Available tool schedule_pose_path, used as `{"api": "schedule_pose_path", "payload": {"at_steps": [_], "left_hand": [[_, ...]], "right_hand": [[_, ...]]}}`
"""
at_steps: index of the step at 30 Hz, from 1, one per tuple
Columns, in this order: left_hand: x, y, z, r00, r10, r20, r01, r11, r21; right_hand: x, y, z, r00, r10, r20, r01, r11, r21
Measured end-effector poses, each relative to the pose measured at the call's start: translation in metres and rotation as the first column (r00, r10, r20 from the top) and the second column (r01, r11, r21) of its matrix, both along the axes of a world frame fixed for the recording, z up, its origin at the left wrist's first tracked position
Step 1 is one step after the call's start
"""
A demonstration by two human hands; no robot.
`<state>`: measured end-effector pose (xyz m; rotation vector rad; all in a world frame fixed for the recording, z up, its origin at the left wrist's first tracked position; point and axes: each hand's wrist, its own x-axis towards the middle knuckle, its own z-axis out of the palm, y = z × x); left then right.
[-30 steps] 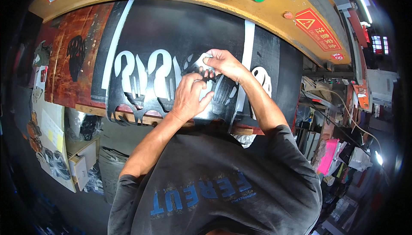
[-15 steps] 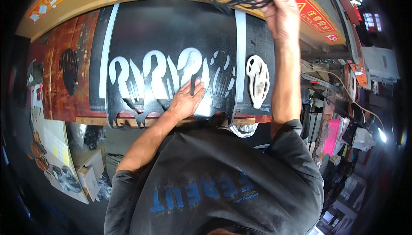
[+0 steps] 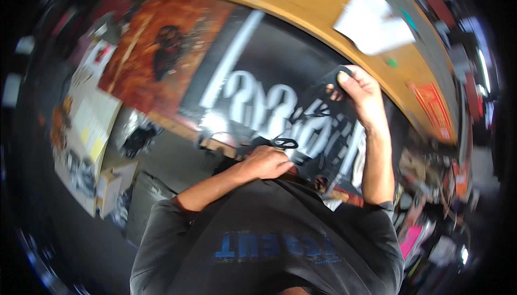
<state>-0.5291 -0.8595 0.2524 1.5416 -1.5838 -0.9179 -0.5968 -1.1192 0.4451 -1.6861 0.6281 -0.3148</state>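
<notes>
A black cut-out piece with openings (image 3: 319, 100) dangles over the bench, pinched at its upper end between the thumb and fingers of my right hand (image 3: 363, 93). Under it lies a glossy black sheet (image 3: 293, 53) with a row of curved cut-outs that show pale. My left hand (image 3: 266, 163) is at the sheet's near edge, close to my body, its fingers curled. A small black loop (image 3: 285, 143) shows just above those fingers; motion blur hides whether it is in their grasp.
A yellow beam (image 3: 301, 7) with white paper (image 3: 374, 20) on it borders the bench's far side. To the left, a dark lacy piece (image 3: 168, 50) lies on a worn reddish board (image 3: 134, 61). Cardboard (image 3: 94, 144) leans at lower left.
My right hand has brought the black cut-out piece down from the beam to over the sheet. My left hand has drawn back from the cut-outs toward me and curled. The view has turned.
</notes>
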Motion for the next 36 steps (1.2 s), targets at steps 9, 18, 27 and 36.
{"api": "schedule_pose_path", "payload": {"at_steps": [9, 18, 27, 36], "left_hand": [[0.062, 0.095, -0.021, 0.896, 0.424, -0.133, -0.428, 0.904, 0.002], [0.07, 0.138, -0.025, 0.791, 0.593, -0.15, -0.596, 0.802, 0.031], [0.062, 0.099, -0.008, 0.846, 0.415, -0.335, -0.467, 0.88, -0.091], [-0.003, 0.02, -0.006, 0.87, 0.191, -0.455, -0.156, 0.981, 0.113]], "right_hand": [[0.27, 0.026, -0.009, 0.928, 0.252, 0.274, -0.155, 0.931, -0.331], [0.384, 0.16, -0.167, 0.854, 0.519, -0.037, -0.317, 0.462, -0.828], [0.139, 0.175, -0.189, 0.851, 0.508, -0.133, -0.471, 0.628, -0.62], [-0.186, 0.044, -0.125, 0.743, -0.483, -0.464, 0.3, 0.859, -0.414]]}}
